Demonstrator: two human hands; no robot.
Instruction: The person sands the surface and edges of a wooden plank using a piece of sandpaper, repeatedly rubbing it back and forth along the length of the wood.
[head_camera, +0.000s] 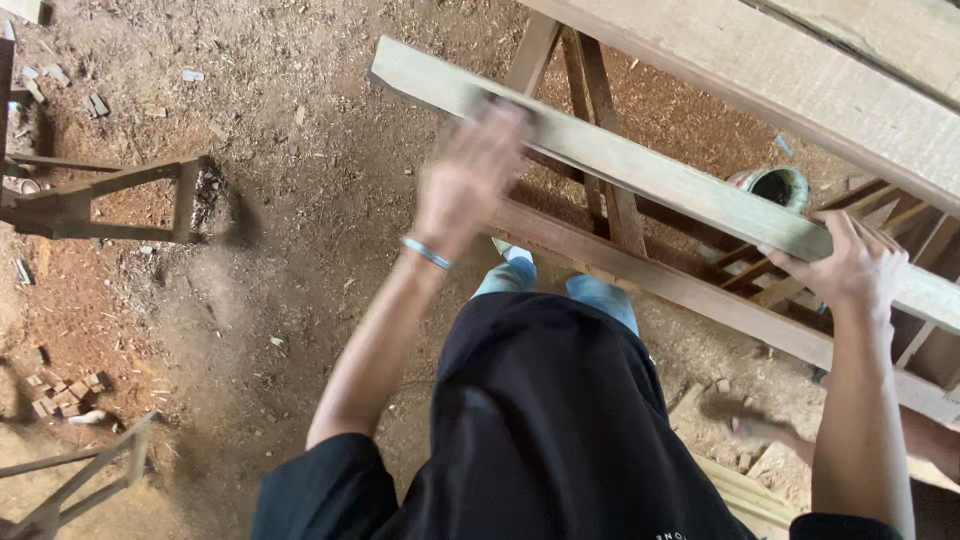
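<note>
two hands on the plank

we hold the long wooden plank over the trestle frame: right hand gripping its near edge, blurred left hand laid open on top. we should keep it level.

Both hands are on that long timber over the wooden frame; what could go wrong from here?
The left hand is motion-blurred near the long timber, so its grip looks unsettled; the free end could drop. The right hand clasps the timber close to the wooden frame, so fingers may get pinched. Wood offcuts litter the dirt floor, a possible trip hazard.
</note>
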